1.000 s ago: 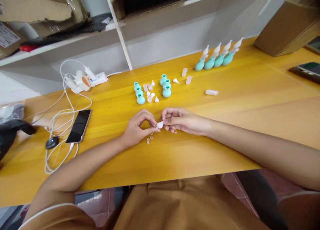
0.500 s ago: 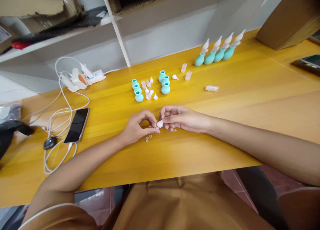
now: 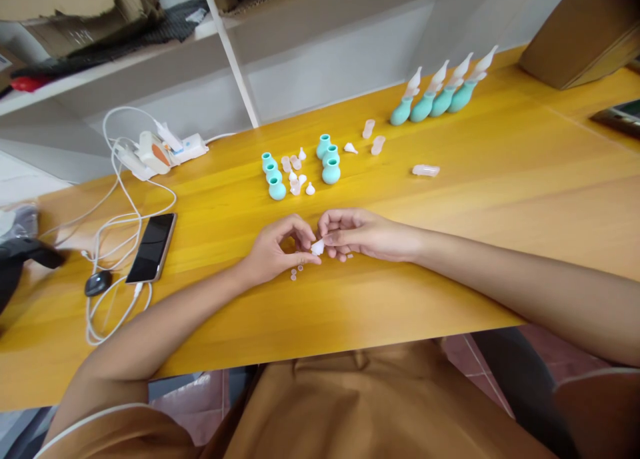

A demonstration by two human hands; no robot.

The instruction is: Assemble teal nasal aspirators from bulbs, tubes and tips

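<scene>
Head cam, and the main event is a little white tip [image 3: 317,248], held up just above the wooden table [image 3: 380,312] between two bare hands. Right hand [image 3: 353,234] has its narrow end pinched between thumb and index finger, other fingers curled underneath. Left hand [image 3: 280,251] comes in from the other side, thumb and index finger bent into a C with a small gap at the ends, right at the tip's wide end — can't make out whether they're actually gripping it or just next to it.

Below the left hand sit a few tiny clear discs [image 3: 293,277], and a small pale bit [image 3: 350,256] lies just under the right hand's fingers.

Further back there's a left row of teal bulbs [image 3: 277,190] and a right row of teal bulbs [image 3: 331,172], three in each, mouths up. Between them is a cluster of loose white tips [image 3: 310,188] and pinkish see-through tubes [image 3: 295,186]. One more loose tip [image 3: 351,148] lies right of the bulbs, near two standing tubes [image 3: 378,145]; a lying tube [image 3: 426,170] is off to the right.

Back right: four capped bulbs [image 3: 400,112] in a line, white points tilting up — then a cardboard box [image 3: 565,39]. Over on the left, a phone [image 3: 151,248], white cables [image 3: 117,226] and a power strip [image 3: 193,150].
</scene>
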